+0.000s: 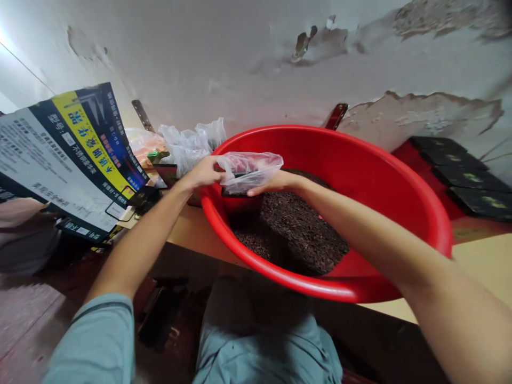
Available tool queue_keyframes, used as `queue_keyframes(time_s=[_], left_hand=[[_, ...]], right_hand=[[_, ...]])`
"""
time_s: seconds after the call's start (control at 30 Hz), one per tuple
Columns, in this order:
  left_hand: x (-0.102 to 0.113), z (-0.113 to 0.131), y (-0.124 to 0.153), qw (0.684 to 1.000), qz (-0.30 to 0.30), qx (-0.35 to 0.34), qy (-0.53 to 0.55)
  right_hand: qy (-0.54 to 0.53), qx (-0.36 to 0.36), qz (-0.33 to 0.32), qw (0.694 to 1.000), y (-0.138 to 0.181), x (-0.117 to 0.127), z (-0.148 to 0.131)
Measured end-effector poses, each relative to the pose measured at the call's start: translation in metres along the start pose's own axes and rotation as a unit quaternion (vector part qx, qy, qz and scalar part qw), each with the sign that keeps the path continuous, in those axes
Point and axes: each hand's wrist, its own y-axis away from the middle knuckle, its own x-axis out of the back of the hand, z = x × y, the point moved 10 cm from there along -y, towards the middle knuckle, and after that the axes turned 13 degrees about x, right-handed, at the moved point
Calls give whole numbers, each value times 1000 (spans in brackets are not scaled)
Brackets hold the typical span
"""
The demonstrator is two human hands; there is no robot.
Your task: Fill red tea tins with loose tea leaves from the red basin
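Observation:
A clear plastic bag (260, 162) is held over the left part of a big red tub (434, 224). My left hand (205, 173) is closed on the bag's left side, with the thumb and fingers pinched together. At the bag's right side is my right hand (272, 183); its thumb shows in front and the other fingers are partly hidden by the plastic. A small black box-like thing (236, 190) shows at the bag's lower edge, between the hands. Dark, loose, shredded-looking material (304, 224) lies in the tub's bottom.
Crumpled clear bags (186, 144) lie left of the tub. A large printed cardboard box (76, 160) stands farther left, with part of another person (24, 234) beside it. Several flat black packs (464, 170) lie at the right, by the peeling wall (420, 106).

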Motion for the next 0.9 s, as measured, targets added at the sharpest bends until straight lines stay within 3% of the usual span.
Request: queue_keyframes(time_s=[0.17, 0.27, 0.37, 0.53, 0.7, 0.83, 0.9], left_hand=[[-21, 20, -8, 996, 68, -47, -22], [-19, 24, 4, 988, 142, -55, -37], [-20, 32, 22, 972, 192, -83, -105], [-49, 49, 58, 944, 142, -167, -247], [-65, 42, 85, 917, 133, -75, -369], [-43, 42, 97, 902, 203, -24, -381], [-32, 34, 96, 912, 218, -4, -348]], right_hand=[[243, -8, 27, 970, -35, -3, -1], [299, 18, 27, 954, -38, -10, -12], [324, -7, 33, 945, -34, -12, -18], [383, 13, 0, 923, -33, -14, -31], [417, 33, -55, 906, -41, -23, -40], [427, 26, -65, 901, -42, -21, -38], [431, 2, -50, 901, -40, -12, -33]])
